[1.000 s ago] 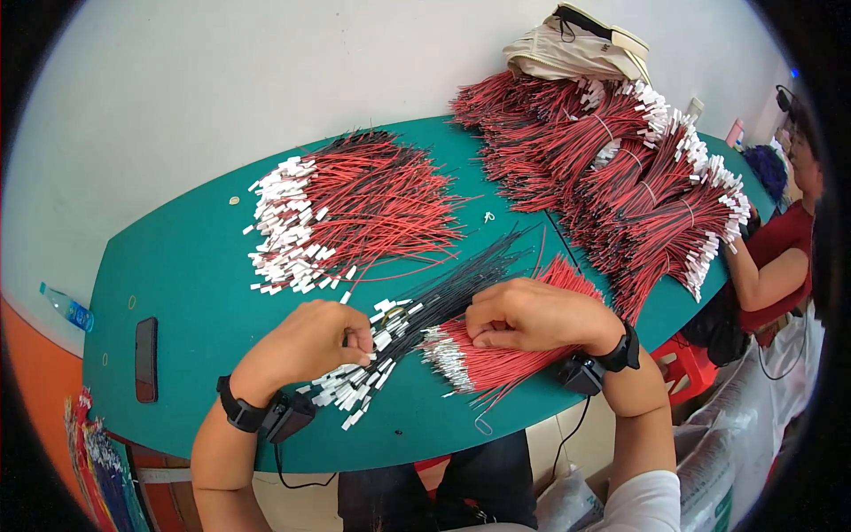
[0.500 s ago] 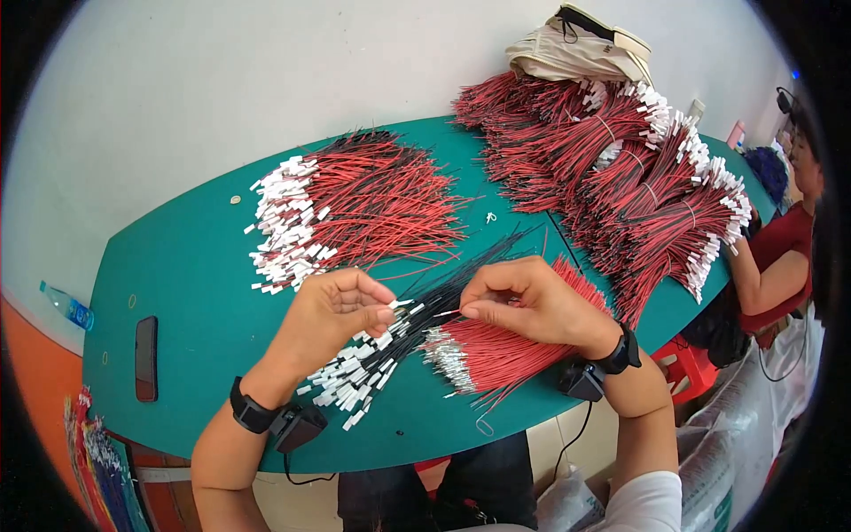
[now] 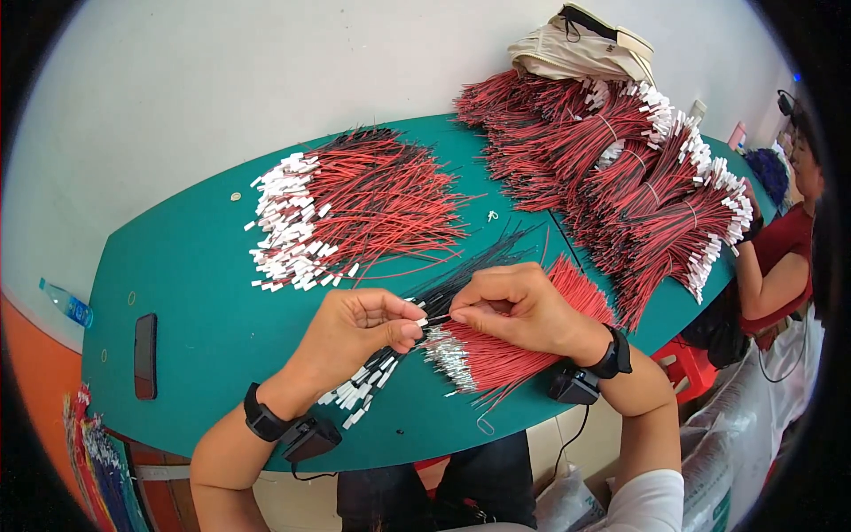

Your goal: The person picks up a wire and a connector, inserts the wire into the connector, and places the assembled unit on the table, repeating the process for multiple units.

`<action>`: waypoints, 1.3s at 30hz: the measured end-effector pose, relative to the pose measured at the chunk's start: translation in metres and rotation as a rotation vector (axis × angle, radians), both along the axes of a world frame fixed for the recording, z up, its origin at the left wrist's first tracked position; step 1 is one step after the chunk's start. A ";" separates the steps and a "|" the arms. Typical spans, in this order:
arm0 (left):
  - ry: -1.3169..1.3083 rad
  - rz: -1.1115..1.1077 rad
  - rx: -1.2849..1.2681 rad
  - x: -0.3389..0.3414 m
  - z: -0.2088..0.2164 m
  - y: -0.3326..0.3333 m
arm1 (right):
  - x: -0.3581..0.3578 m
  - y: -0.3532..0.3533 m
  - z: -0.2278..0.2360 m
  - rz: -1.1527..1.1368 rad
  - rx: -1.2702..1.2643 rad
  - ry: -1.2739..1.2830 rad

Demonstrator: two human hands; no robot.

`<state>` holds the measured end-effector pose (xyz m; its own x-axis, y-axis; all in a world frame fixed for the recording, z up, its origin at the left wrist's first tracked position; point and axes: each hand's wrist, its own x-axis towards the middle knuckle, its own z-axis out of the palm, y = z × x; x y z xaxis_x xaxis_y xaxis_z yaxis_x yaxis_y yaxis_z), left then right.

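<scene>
My left hand [image 3: 359, 330] pinches a small white connector [image 3: 422, 322] between thumb and fingertips. Close to its right, my right hand [image 3: 527, 310] grips a thin wire [image 3: 441, 316] whose tip points at the connector. Whether the tip is inside the connector is too small to tell. Under my hands lie black wires [image 3: 483, 263] with white connectors at their near ends, partly hidden by my left hand. Beside them, below my right hand, is a stack of red wires [image 3: 514, 359] with silvery terminals on their left ends.
On the green table [image 3: 204, 266], a heap of red-and-black wires [image 3: 381, 204] with white connectors lies far left. Tied bundles [image 3: 612, 177] pile up at the right, a beige bag [image 3: 581, 49] behind them. A phone [image 3: 145, 356] and bottle [image 3: 66, 304] are left; a person [image 3: 780, 266] sits right.
My left hand has moved right and slightly down, bringing the connector close to the wire tip. My right hand has shifted only slightly, still pinching the wire.
</scene>
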<state>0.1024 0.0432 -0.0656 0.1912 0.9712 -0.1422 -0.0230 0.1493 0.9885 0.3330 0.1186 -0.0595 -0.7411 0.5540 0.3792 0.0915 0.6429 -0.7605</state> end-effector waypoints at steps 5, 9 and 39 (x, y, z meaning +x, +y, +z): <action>-0.026 -0.013 -0.001 0.003 -0.002 0.000 | 0.003 0.000 -0.002 0.003 0.018 0.019; -0.031 -0.014 -0.016 0.005 -0.003 0.002 | 0.005 0.001 -0.004 0.016 0.033 0.020; -0.024 -0.016 0.125 0.018 -0.015 0.005 | 0.006 0.002 -0.011 0.034 0.072 0.013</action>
